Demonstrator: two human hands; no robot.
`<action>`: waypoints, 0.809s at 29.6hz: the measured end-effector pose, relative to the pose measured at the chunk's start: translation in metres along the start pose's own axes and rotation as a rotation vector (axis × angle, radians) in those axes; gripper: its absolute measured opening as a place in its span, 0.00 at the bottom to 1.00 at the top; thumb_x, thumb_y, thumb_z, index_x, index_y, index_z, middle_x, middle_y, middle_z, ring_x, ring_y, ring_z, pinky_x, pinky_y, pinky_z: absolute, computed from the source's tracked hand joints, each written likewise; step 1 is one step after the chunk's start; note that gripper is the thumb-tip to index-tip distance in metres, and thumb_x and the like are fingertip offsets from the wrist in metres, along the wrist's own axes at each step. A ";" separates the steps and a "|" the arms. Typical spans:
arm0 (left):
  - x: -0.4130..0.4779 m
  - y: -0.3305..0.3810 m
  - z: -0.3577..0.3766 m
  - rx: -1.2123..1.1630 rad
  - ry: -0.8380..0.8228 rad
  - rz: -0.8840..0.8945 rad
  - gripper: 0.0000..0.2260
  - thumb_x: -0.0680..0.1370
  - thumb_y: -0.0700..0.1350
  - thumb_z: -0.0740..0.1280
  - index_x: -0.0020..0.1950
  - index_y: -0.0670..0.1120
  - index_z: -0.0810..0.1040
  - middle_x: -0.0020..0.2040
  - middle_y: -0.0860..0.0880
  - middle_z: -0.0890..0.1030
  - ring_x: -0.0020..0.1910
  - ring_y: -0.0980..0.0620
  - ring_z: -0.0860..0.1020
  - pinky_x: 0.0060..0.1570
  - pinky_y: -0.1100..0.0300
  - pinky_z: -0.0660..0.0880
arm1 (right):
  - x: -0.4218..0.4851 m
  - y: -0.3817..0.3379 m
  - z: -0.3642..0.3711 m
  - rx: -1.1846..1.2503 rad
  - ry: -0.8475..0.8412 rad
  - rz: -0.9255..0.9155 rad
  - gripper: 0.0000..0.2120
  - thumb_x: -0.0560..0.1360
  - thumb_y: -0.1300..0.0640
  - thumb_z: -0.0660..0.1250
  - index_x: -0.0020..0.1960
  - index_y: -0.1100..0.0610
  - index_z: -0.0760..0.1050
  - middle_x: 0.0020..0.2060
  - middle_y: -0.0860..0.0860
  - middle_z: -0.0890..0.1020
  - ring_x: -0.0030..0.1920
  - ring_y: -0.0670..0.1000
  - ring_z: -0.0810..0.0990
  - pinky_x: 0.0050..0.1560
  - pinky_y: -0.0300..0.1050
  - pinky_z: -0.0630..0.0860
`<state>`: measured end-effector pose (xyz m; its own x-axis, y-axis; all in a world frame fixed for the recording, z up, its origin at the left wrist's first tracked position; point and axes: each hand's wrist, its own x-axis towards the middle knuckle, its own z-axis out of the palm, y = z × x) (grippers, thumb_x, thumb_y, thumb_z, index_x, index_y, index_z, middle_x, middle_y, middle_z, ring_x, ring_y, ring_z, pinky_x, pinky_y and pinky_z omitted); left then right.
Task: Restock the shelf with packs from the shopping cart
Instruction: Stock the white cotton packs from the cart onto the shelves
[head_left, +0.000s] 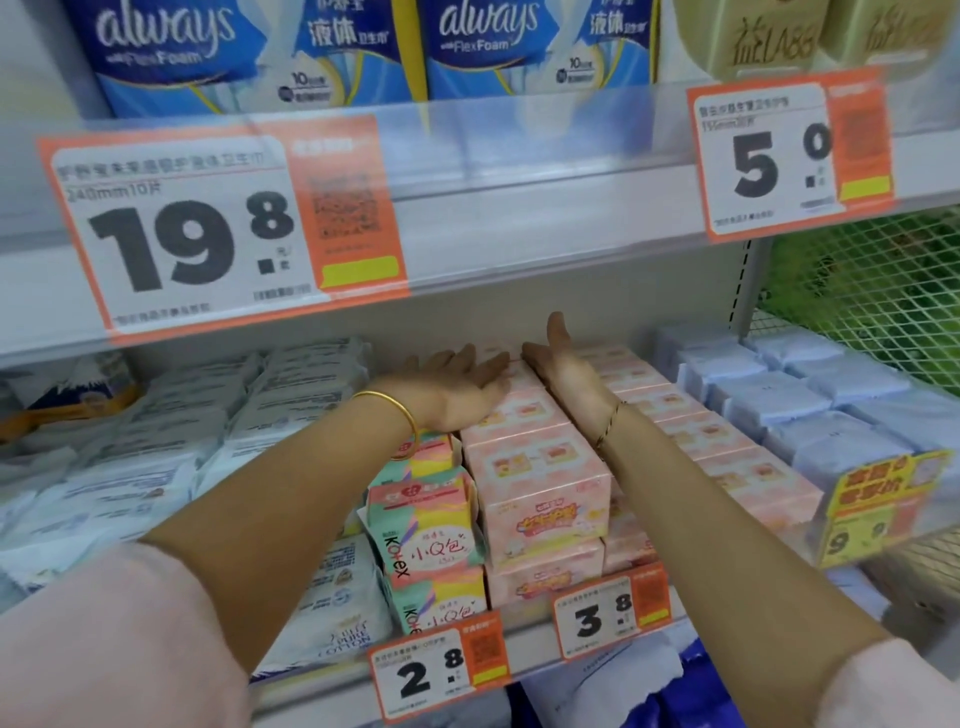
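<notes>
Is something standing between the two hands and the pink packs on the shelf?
Nothing visible does. The left hand and the right hand are open and touch the pink packs directly, with no other pack between.

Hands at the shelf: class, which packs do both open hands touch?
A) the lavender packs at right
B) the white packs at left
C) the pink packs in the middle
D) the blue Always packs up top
C: the left hand and right hand both lie on the row of pink packs.
</notes>
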<state>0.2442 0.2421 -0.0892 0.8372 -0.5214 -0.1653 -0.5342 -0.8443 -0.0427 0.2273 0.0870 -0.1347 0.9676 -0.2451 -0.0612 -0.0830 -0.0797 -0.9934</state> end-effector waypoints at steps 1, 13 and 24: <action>0.000 0.000 -0.001 0.005 0.001 0.003 0.24 0.80 0.62 0.41 0.76 0.61 0.43 0.78 0.51 0.44 0.77 0.48 0.44 0.73 0.41 0.43 | -0.001 0.000 0.001 0.007 -0.021 0.002 0.54 0.57 0.18 0.50 0.68 0.54 0.70 0.65 0.51 0.75 0.66 0.54 0.73 0.67 0.47 0.66; -0.004 0.021 -0.002 -0.056 0.060 0.023 0.24 0.81 0.59 0.42 0.77 0.57 0.45 0.78 0.46 0.44 0.77 0.46 0.44 0.75 0.49 0.42 | -0.063 0.003 -0.014 0.228 -0.096 0.024 0.47 0.63 0.21 0.50 0.72 0.50 0.64 0.72 0.47 0.66 0.71 0.48 0.65 0.72 0.51 0.60; -0.007 0.031 0.003 -0.052 -0.021 0.039 0.27 0.80 0.62 0.42 0.77 0.56 0.41 0.78 0.48 0.41 0.77 0.47 0.41 0.75 0.49 0.42 | -0.116 0.016 -0.005 0.286 -0.163 0.041 0.27 0.75 0.31 0.46 0.42 0.44 0.78 0.43 0.44 0.84 0.50 0.46 0.81 0.53 0.46 0.78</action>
<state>0.2212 0.2197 -0.0927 0.8128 -0.5518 -0.1868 -0.5592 -0.8289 0.0152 0.1126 0.1096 -0.1434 0.9922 -0.0829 -0.0933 -0.0744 0.2074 -0.9754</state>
